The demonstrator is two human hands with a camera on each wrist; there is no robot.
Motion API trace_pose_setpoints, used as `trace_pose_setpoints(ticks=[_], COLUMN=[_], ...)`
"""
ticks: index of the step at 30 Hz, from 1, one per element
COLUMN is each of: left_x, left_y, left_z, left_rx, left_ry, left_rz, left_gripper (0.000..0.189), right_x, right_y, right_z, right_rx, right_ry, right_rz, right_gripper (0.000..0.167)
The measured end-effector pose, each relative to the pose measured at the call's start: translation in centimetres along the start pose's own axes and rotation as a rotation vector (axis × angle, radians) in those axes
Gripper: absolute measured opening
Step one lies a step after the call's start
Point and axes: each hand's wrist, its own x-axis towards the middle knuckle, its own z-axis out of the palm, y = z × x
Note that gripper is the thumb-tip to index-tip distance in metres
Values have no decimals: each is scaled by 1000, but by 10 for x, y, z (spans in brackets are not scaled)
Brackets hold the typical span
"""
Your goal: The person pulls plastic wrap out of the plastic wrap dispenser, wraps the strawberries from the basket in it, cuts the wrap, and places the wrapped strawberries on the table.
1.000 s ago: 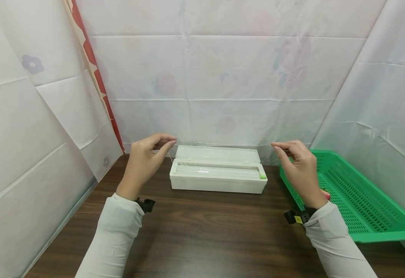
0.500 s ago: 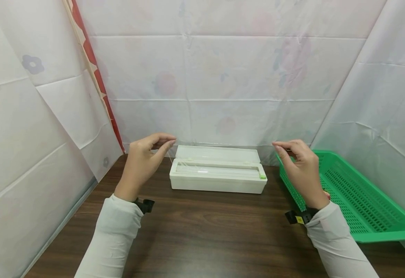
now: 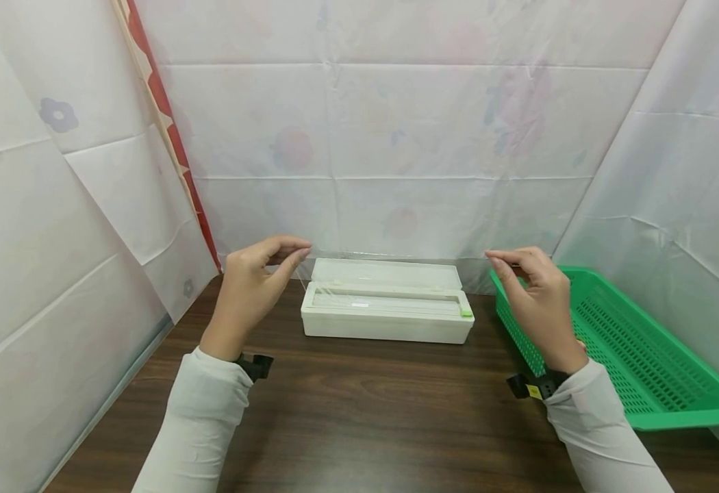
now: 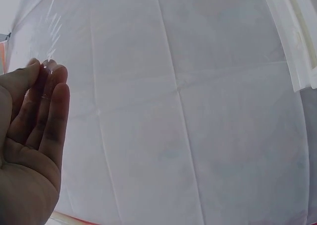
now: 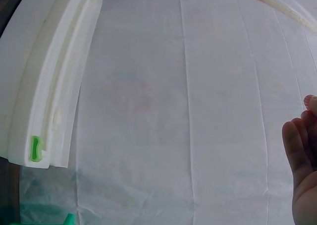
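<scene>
Centrally, a long white rectangular plastic box (image 3: 387,329) rests on a dark brown wood-grain table (image 3: 359,404), its flat white lid (image 3: 387,272) raised at the back and a small bright-green slider (image 3: 467,313) at its right end. Thin, transparent plastic film (image 3: 372,256) stretches above the box. Left of the box, a person's bare left hand (image 3: 252,287) pinches the film between thumb and fingers; to its right, the right hand (image 3: 535,294) pinches the opposite end. Farther right of the box lies a rectangular green perforated plastic basket (image 3: 661,416); behind the box hangs a pale floral sheet (image 3: 396,123).
</scene>
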Motion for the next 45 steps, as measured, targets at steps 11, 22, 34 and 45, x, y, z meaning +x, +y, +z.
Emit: trace_pose_setpoints(ticks=[11,22,34,45], left_x=[1,3,4,5], left_y=[2,6,13,16], left_z=[-4,-7,-11,-14], left_rx=[-1,3,5,-18], left_ry=[16,31,49,52], left_rz=[24,42,66,62], left_gripper=[12,13,13,13], right_x=[4,5,11,15], right_y=[-9,-12,-34,-51], right_z=[-3,-3,-8,-14], right_rx=[12,2,14,29], right_ry=[19,37,52,62], right_rz=[-10,-12,-22,-57], right_gripper=[24,24,22,18])
